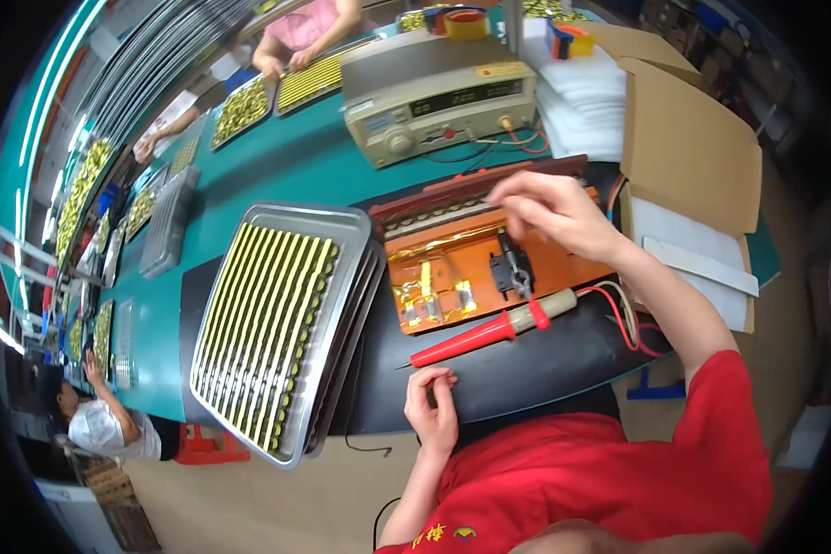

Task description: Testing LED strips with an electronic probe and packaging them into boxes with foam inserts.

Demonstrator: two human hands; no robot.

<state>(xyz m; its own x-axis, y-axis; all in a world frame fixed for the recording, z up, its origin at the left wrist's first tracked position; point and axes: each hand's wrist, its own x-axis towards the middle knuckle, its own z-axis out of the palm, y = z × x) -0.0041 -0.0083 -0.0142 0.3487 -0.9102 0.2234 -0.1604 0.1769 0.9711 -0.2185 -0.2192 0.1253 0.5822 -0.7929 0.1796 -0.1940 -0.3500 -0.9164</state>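
Observation:
My right hand (556, 214) reaches over an orange-brown fixture (568, 263), its fingers bent together and a little blurred above a slot. Whether they hold anything is hidden. In the slot lies a row of small round metallic parts (434, 214). A black toggle clamp (511, 268) is mounted on the fixture, below that hand. My left hand (432, 411) is loosely curled at the black mat's near edge, with nothing visible in it. Just beyond it lies a red high-voltage test probe (462, 342) with a pointed metal tip and a beige handle.
Left of the fixture, stacked metal trays (358, 226) carry rows of yellow-and-black cylindrical parts (263, 332). A beige bench tester (439, 97) with cables stands behind. An open cardboard box (692, 138) and white foam sheets (577, 106) are at right. Other people work along the green bench (277, 166).

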